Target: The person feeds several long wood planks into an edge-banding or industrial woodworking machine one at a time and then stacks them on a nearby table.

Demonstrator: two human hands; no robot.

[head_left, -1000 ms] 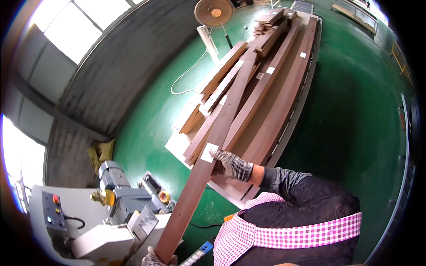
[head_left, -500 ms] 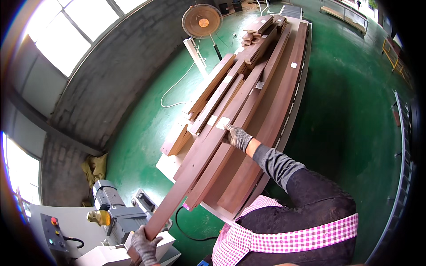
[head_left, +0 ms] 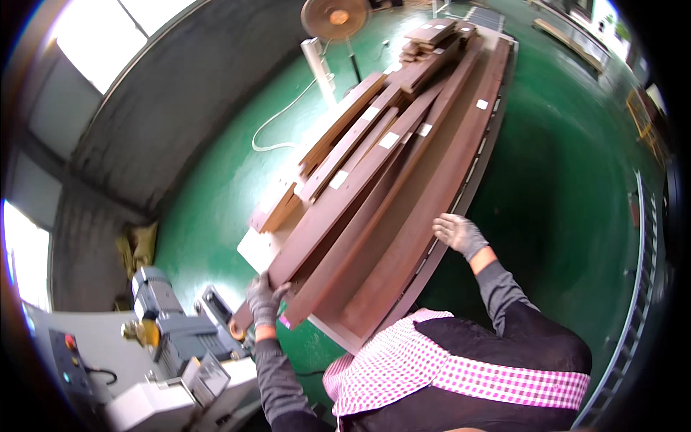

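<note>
My left hand [head_left: 264,299], in a grey glove, grips a long brown wooden board [head_left: 345,191] close to its near end. A white label sits on the board's top face, and its far part lies among other boards. My right hand [head_left: 458,234], also gloved, hovers over the right edge of the table [head_left: 469,189] with fingers apart and nothing in them. Beneath and left of it lies a wide brown board [head_left: 439,198]. Another long board [head_left: 374,219] runs between that one and the board in my left hand.
Shorter boards [head_left: 342,122] are stacked along the left side, with small pieces [head_left: 430,32] at the far end. A grey machine with a motor [head_left: 155,291] and a control box [head_left: 68,363] stands at the near left. Beyond are a round fan [head_left: 335,18], a cable [head_left: 263,133] and a metal rack [head_left: 637,288].
The labelled board has slid away from me along the stack, my left hand moving up with it. My right hand has let go of it and moved right, its fingers spreading.
</note>
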